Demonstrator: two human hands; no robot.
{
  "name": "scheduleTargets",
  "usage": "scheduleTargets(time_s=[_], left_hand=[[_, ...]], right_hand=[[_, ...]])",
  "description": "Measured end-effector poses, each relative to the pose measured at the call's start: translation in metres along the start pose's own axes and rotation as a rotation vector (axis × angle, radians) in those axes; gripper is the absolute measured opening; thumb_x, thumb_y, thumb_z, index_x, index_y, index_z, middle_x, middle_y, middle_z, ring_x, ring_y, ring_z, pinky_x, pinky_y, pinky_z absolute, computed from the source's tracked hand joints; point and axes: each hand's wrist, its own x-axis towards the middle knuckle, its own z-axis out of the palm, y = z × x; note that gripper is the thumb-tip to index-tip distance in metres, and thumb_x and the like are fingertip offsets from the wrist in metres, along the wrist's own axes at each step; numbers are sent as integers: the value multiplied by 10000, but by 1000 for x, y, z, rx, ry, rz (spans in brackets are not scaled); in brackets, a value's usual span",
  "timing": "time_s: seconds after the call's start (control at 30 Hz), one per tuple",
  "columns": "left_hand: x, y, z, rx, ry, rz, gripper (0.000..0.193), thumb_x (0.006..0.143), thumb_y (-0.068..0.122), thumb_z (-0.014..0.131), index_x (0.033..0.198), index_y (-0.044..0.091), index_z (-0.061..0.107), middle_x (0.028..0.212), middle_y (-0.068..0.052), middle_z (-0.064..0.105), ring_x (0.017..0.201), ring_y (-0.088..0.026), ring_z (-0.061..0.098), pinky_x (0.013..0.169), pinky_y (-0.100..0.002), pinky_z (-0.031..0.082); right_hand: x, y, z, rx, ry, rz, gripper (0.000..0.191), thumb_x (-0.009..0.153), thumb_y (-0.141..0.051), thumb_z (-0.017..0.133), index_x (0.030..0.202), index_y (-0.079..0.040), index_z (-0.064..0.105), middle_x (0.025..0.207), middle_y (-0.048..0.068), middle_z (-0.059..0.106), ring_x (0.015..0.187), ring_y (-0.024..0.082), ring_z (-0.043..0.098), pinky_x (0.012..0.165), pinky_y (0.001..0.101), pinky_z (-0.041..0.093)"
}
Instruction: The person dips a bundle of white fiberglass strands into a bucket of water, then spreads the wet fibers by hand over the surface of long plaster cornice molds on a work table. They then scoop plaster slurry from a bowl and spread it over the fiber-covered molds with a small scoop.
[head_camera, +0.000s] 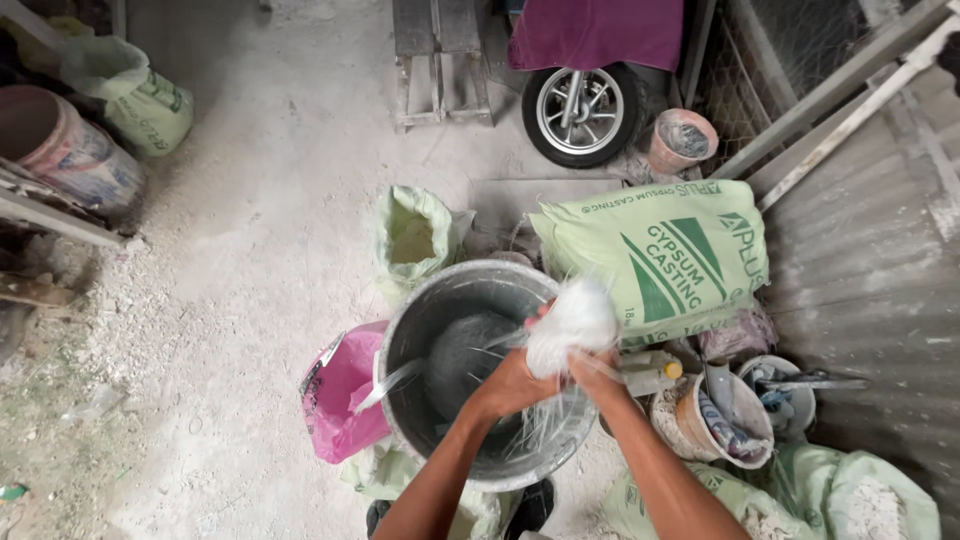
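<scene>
Both hands (555, 375) apparently clutching white fibre bundle (572, 322) over bucket (420, 330)

Both hands meet, closed, in front of the body.
The left hand (512, 383) and right hand (592, 366) sit side by side with fingers curled in a grip, bare forearms reaching up from the lower edge and converging at the wrists.
</scene>
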Motion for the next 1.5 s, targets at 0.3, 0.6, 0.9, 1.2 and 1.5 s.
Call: scheduleTargets(time_s=[0.3, 0.6, 0.9, 1.2, 1.5], left_hand=[[-31, -83, 36, 670, 544, 146, 109, 1052, 143, 558, 1097, 89, 641, 1035, -199, 729, 871, -395, 729, 737, -458, 590], [21, -46, -5, 1006, 442, -368, 659, 949, 431, 629, 1443, 26, 466, 1479, -276, 467, 1328, -443, 515, 1064, -557, 465], [-67, 108, 128, -16, 82, 110, 815, 942, 297, 693, 1582, 55, 249, 1615, -126, 364, 1514, -248, 296, 1214, -396, 249], [-280, 1, 287, -111, -463, -416, 530, 1106, 400, 517, 1399, -41, 538, 1022, -146, 615, 802, -176, 578, 742, -382, 507], [-424, -9, 389, 234, -905, -618, 685, 1076, 557, 324, 1557, 70, 320, 1260, -128, 626, 960, -182, 584, 882, -394, 528]], right_hand=[[69, -111, 9, -334, 108, -427, 257, 971, 68, 656, 1221, 22, 613, 1139, 122, 695, 1040, 203, 694, 908, 351, 585], [65, -210, -13, -196, -13, -376, 257, 999, 81, 615, 1252, 35, 617, 1181, 143, 690, 1089, 231, 682, 951, 363, 579], [-106, -151, -51, -14, 148, 84, 299, 930, 53, 548, 1219, 68, 625, 1099, 181, 715, 951, 274, 723, 823, 412, 603], [-430, -108, -66, 141, 617, 42, 340, 870, 6, 556, 1206, 35, 602, 1018, 163, 683, 867, 311, 728, 712, 447, 630], [-751, -68, -93, 108, 1091, -443, 170, 1099, -114, 598, 1022, 37, 585, 993, 141, 626, 870, 237, 638, 725, 390, 595]])
